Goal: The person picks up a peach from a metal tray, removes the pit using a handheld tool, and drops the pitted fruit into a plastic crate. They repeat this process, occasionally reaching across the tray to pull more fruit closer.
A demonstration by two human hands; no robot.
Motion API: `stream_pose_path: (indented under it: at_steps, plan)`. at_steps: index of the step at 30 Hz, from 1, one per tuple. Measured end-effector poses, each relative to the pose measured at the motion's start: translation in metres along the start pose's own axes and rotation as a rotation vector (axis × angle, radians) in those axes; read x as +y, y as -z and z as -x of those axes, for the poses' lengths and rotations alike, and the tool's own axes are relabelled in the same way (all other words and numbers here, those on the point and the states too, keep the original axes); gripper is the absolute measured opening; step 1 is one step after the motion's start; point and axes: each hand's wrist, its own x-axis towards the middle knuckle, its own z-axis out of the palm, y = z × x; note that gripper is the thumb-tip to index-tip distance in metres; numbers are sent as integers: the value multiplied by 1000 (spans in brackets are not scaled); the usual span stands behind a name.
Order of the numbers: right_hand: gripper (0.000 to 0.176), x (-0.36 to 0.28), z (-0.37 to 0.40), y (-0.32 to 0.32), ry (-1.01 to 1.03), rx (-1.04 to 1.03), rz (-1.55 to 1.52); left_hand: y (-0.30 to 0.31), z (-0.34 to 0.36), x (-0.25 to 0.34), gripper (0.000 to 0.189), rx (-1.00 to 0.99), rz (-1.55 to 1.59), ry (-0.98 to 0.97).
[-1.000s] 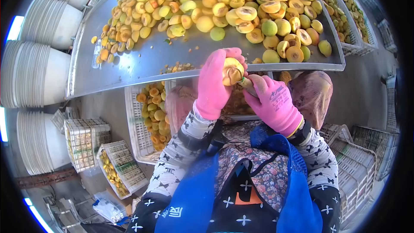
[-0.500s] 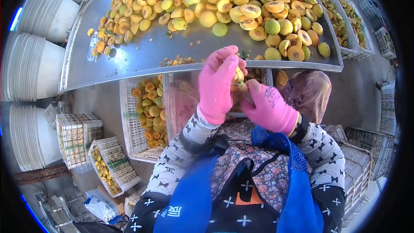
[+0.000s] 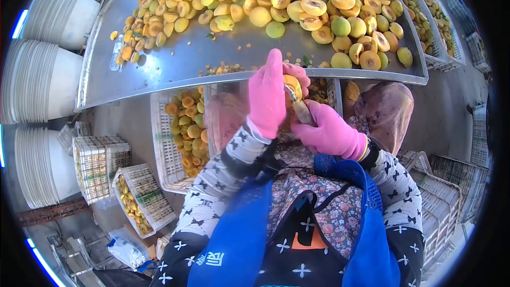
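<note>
My left hand (image 3: 269, 95), in a pink glove, is closed around a yellow peach half (image 3: 292, 82) just beyond the table's near edge, thumb pointing up. In my right hand (image 3: 333, 134), also gloved in pink, is a pitting tool (image 3: 303, 112) with a thick, pale handle. Its curved metal end meets the cut face of the peach half. Part of the fruit is hidden by the left fingers.
A metal table (image 3: 212, 56) bears a heap of halved peaches (image 3: 260, 16). Below, left of my knees, stands a white crate (image 3: 166, 149) of peach halves. A plastic bottle (image 3: 116, 53) lies at the table's left. Stacked crates (image 3: 435, 196) stand to my right.
My left hand has turned, so the peach half's cut face and the tool's metal end now show. The right hand has dropped slightly lower. The whole view has shifted a little.
</note>
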Motion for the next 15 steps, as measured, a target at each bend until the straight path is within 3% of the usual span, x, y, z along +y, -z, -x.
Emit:
stream_pose_path:
  at_steps: [2,5,8,11,12,15]
  plan:
    - [22,-2,4,-1,-96,-70,-166,-7,4,-10,55,109,27,-66]
    - [21,42,-9,-12,478,282,407,-5,3,-21,53,114,51,-136]
    - [21,43,-12,0,473,287,593,4,5,-16,52,-36,94,-151]
    - [22,28,-4,1,187,141,321,4,3,-16,53,-23,228,-1]
    - [22,33,-4,-6,210,175,301,4,4,-19,53,19,286,78]
    - [22,39,-10,-18,211,180,175,4,8,-25,57,98,36,-132]
